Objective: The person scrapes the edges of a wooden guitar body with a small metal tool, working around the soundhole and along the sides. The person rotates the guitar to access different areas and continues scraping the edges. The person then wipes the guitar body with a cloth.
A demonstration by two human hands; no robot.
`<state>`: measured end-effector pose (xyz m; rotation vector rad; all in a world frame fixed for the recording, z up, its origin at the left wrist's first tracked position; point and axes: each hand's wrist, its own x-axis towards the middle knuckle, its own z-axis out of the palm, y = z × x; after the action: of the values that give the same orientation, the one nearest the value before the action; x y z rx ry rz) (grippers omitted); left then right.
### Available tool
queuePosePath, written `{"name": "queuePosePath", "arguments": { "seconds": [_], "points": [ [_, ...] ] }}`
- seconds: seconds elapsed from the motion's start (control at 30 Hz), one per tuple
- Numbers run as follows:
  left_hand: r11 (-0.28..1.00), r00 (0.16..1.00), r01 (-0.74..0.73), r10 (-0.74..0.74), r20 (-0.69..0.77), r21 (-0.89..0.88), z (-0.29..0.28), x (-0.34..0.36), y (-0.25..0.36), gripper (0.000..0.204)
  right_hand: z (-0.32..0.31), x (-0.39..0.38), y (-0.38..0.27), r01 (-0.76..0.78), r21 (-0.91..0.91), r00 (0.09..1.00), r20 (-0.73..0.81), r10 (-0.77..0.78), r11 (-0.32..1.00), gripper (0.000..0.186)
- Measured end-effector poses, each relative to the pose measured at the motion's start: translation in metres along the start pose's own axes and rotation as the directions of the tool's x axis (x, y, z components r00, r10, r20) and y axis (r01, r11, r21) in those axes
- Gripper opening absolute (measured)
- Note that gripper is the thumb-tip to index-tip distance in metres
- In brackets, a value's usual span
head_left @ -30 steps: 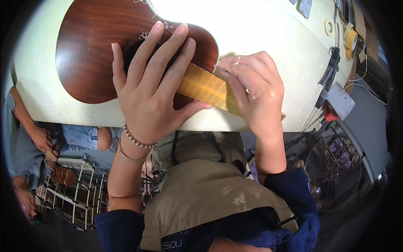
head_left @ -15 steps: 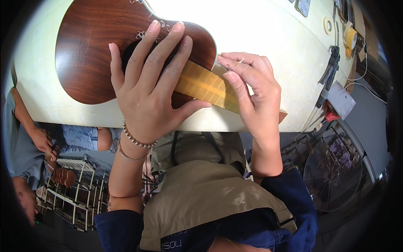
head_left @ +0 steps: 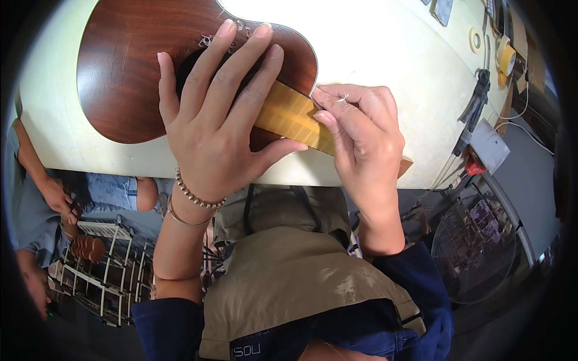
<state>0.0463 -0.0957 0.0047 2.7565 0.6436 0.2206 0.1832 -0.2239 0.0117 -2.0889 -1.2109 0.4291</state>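
Note:
A small dark brown guitar body (head_left: 129, 48) lies flat on the pale table, its neck running toward the lower right. Yellowish tape (head_left: 288, 111) covers the fretboard. Spread fingers of my left hand (head_left: 211, 123) rest over the sound hole, with the thumb stretched along the neck's near side. My right hand (head_left: 367, 132) is closed in a pinch beside the neck, its fingertips at the body's edge where the neck joins. Whatever it pinches is hidden. A thin pale shaving (head_left: 342, 98) clings to its index finger. Curled shavings (head_left: 206, 41) lie near the sound hole.
On the table's right side are a tape roll (head_left: 475, 41), a yellow tape roll (head_left: 506, 59) and a black clamp-like tool (head_left: 475, 102). A fan (head_left: 472, 256) stands below right. Another person's hand (head_left: 60, 198) and a rack (head_left: 108, 271) are at left.
My right hand has shifted slightly left and down, its fingertips now closer to the body's edge at the neck joint. My left hand stays spread on the guitar.

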Motion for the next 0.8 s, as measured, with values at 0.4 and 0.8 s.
{"name": "queuePosePath", "arguments": {
  "seconds": [0.4, 0.8],
  "points": [
    [1.000, 1.000, 0.008, -0.007, -0.005, 0.009, -0.0004, 0.0002, 0.0006, 0.085, 0.0033, 0.0019, -0.0004, 0.005, -0.026, 0.999, -0.044, -0.006, 1.000, 0.021],
    [1.000, 1.000, 0.015, -0.015, -0.003, 0.004, 0.0008, 0.0010, 0.0018, 0.086, 0.0023, 0.0048, 0.0030, 0.007, -0.015, 0.999, -0.037, -0.007, 1.000, 0.020]
  ]
}}
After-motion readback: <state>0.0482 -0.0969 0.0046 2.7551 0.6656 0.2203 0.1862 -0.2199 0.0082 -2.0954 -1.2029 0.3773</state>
